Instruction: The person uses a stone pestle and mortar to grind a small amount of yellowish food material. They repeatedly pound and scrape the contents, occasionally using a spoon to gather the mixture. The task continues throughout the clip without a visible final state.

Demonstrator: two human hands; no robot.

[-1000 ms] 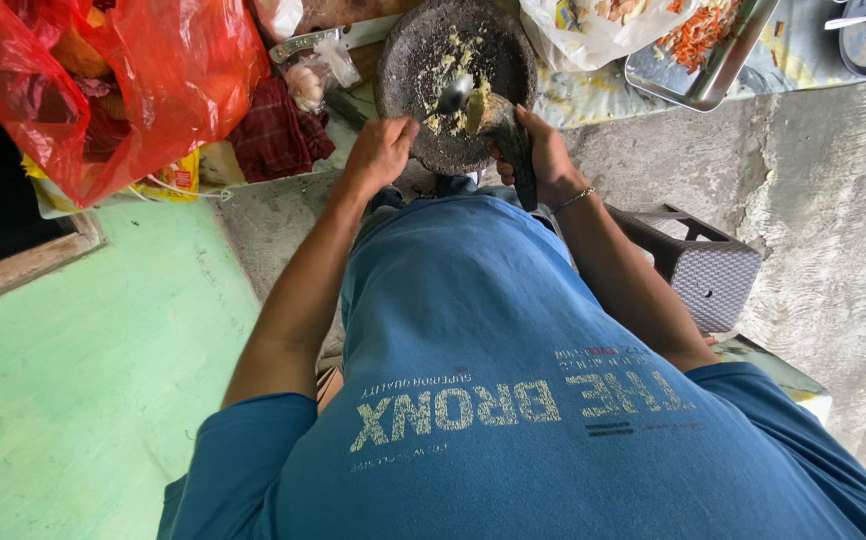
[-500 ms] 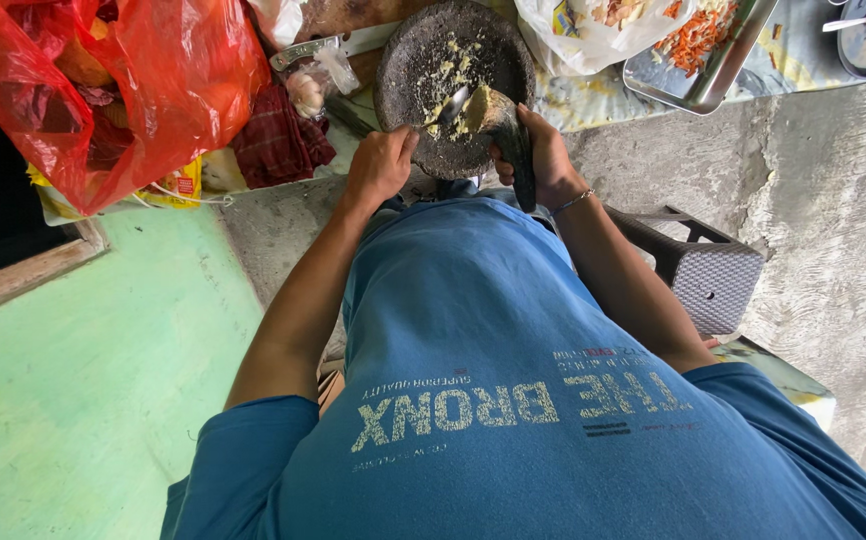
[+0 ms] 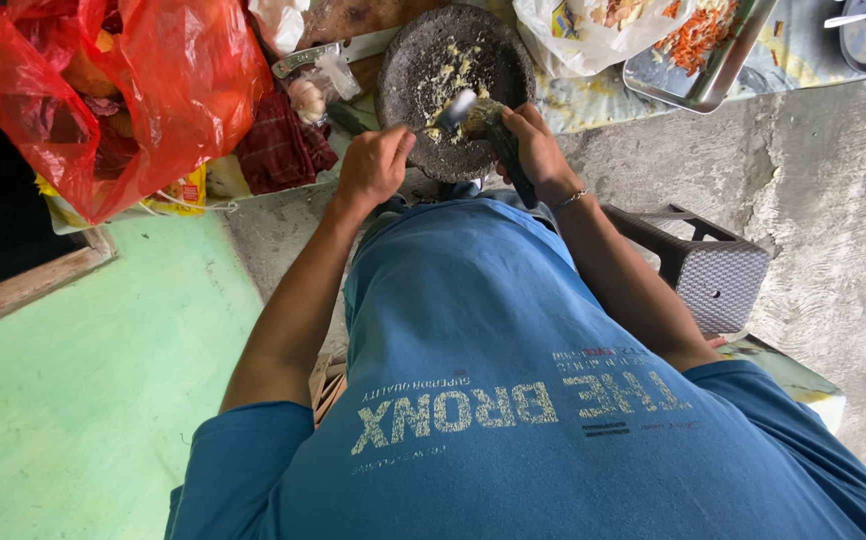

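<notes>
1. I'm looking down over a blue shirt (image 3: 513, 400); the pale green floor (image 3: 73, 400) fills the 8 o'clock side.
2. Red plastic bag (image 3: 123, 90) bulges at 10 o'clock, and a metal tray (image 3: 703, 85) of orange shreds sits at 1 o'clock.
3. Stone mortar (image 3: 453, 85) sits dead ahead at 12 o'clock, pale paste smeared inside.
4. Right hand (image 3: 533, 145) is wrapped tight around the dark stone pestle (image 3: 503, 150), head tilted over the mortar's near rim.
5. Left hand (image 3: 373, 165) is curled, pinching a spoon (image 3: 448, 110) whose bowl touches the pestle head.
6. My judgement: keep the pestle over the mortar and scrape downward with the spoon edge, so paste drops inside.
</notes>
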